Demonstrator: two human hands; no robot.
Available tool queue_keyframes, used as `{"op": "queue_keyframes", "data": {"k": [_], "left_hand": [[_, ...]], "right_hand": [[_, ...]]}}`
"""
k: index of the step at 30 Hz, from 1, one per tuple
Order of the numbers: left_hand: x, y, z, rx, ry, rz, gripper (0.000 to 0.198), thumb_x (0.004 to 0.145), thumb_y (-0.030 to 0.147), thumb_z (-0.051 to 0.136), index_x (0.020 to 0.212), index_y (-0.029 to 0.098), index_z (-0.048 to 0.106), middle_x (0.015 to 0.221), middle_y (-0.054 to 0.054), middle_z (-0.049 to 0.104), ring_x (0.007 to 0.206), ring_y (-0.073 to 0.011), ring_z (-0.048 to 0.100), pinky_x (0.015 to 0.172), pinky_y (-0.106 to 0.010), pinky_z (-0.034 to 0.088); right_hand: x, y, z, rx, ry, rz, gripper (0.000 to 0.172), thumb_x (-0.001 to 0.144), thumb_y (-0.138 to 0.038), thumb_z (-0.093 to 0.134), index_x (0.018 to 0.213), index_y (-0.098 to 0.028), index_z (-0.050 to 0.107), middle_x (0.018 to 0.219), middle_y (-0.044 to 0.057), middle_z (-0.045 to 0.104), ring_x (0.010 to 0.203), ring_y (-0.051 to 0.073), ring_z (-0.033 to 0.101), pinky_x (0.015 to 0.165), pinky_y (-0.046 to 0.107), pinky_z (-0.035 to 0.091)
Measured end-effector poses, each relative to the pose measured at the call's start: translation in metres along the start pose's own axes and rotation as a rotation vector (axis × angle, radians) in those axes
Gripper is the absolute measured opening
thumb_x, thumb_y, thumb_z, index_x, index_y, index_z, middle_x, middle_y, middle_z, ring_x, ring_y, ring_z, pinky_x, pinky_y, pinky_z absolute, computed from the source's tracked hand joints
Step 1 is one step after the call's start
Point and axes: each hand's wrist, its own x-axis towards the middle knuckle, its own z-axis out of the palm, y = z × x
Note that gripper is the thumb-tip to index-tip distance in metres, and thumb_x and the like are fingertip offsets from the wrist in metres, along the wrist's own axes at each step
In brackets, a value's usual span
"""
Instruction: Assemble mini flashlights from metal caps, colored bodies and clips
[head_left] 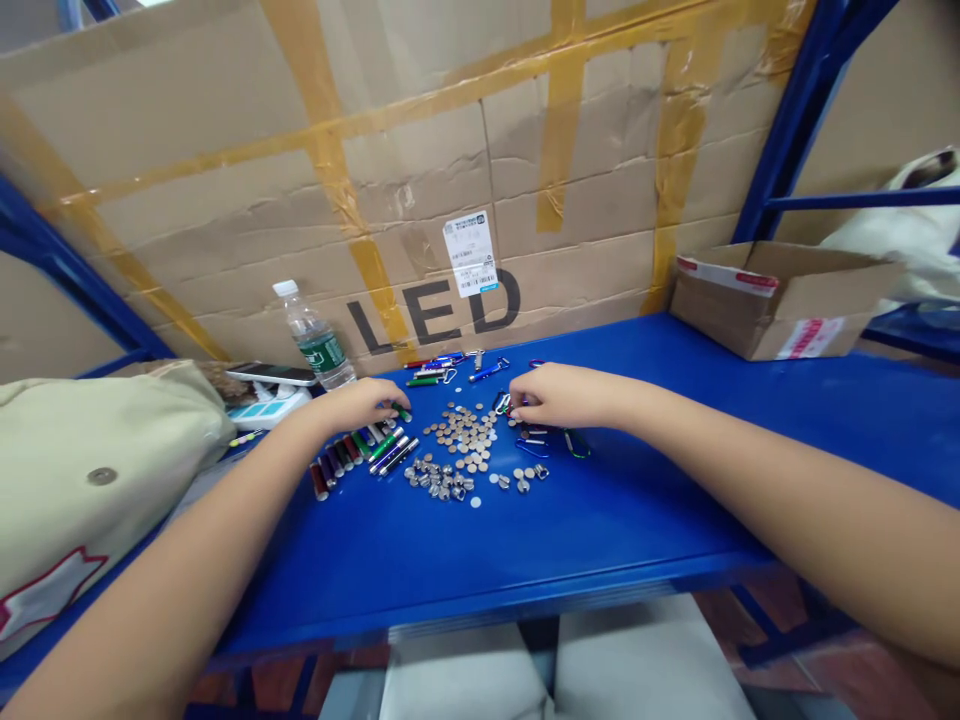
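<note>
My left hand [369, 402] is closed around a short green metal tube [403, 413], above a row of coloured metal tubes [341, 457]. Some green and dark tubes [391, 452] lie beside that row. My right hand [546, 394] has its fingers bent together over the carabiner clips [501, 403]; its fingertips touch something too small to make out. Between the hands spread many button cells [461, 430]. Nearer to me lies a heap of small silver metal caps [439, 478]. Behind are finished-looking small flashlights [442, 368] with clips.
A water bottle [319, 345] and a phone [271, 374] on a white power strip [270, 408] stand back left. A pale bag [97, 450] lies left. An open cardboard box [750, 310] sits back right. Taped cardboard [600, 190] closes off the back of the blue table [600, 530].
</note>
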Motion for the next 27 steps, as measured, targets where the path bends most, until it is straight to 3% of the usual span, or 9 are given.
{"op": "queue_keyframes", "data": {"k": [4, 11, 16, 20, 23, 27], "left_hand": [[0.006, 0.008, 0.001, 0.131, 0.022, 0.004, 0.021, 0.082, 0.030, 0.053, 0.096, 0.024, 0.067, 0.100, -0.005, 0.068, 0.091, -0.0214, 0.062, 0.081, -0.031, 0.045], [-0.012, 0.047, 0.004, 0.057, 0.327, 0.069, 0.025, 0.089, 0.033, 0.045, 0.102, 0.019, 0.061, 0.105, -0.007, 0.065, 0.098, -0.0207, 0.060, 0.088, -0.035, 0.045], [-0.020, 0.072, 0.010, -0.014, 0.343, 0.118, 0.026, 0.089, 0.036, 0.047, 0.101, 0.020, 0.062, 0.102, -0.006, 0.067, 0.096, -0.0205, 0.061, 0.086, -0.034, 0.045], [-0.016, 0.083, 0.016, 0.008, 0.350, 0.115, 0.025, 0.089, 0.034, 0.047, 0.105, 0.021, 0.061, 0.106, -0.005, 0.068, 0.097, -0.0206, 0.062, 0.087, -0.035, 0.045], [-0.016, 0.092, 0.020, 0.014, 0.357, 0.082, 0.025, 0.090, 0.034, 0.047, 0.107, 0.022, 0.060, 0.103, -0.004, 0.069, 0.091, -0.0203, 0.064, 0.085, -0.035, 0.045], [-0.018, 0.101, 0.021, -0.033, 0.420, 0.101, 0.024, 0.090, 0.036, 0.047, 0.106, 0.023, 0.060, 0.101, -0.003, 0.069, 0.091, -0.0194, 0.064, 0.082, -0.032, 0.047]], "right_hand": [[0.001, -0.015, 0.007, 0.030, 0.021, -0.109, 0.017, 0.080, -0.022, 0.054, 0.089, -0.018, 0.067, 0.085, 0.004, 0.067, 0.069, 0.014, 0.056, 0.059, 0.024, 0.036], [0.012, -0.022, 0.029, -0.009, 0.110, -0.175, 0.021, 0.082, -0.019, 0.054, 0.099, -0.018, 0.068, 0.095, 0.007, 0.064, 0.078, 0.016, 0.057, 0.066, 0.026, 0.040], [0.018, -0.019, 0.036, 0.046, 0.116, -0.155, 0.018, 0.080, -0.013, 0.054, 0.090, -0.017, 0.069, 0.091, 0.006, 0.065, 0.080, 0.016, 0.058, 0.070, 0.026, 0.041], [0.014, -0.024, 0.024, 0.381, 0.138, -0.054, 0.013, 0.081, -0.020, 0.057, 0.088, -0.015, 0.067, 0.083, 0.004, 0.067, 0.075, 0.013, 0.058, 0.069, 0.025, 0.042], [0.011, -0.028, 0.017, 0.667, 0.158, -0.016, 0.020, 0.081, -0.032, 0.060, 0.088, -0.015, 0.066, 0.083, 0.003, 0.068, 0.074, 0.012, 0.059, 0.068, 0.025, 0.044], [0.012, -0.028, 0.019, 0.815, 0.187, -0.044, 0.022, 0.078, -0.036, 0.063, 0.086, -0.016, 0.066, 0.084, 0.003, 0.068, 0.078, 0.012, 0.060, 0.073, 0.027, 0.046]]}}
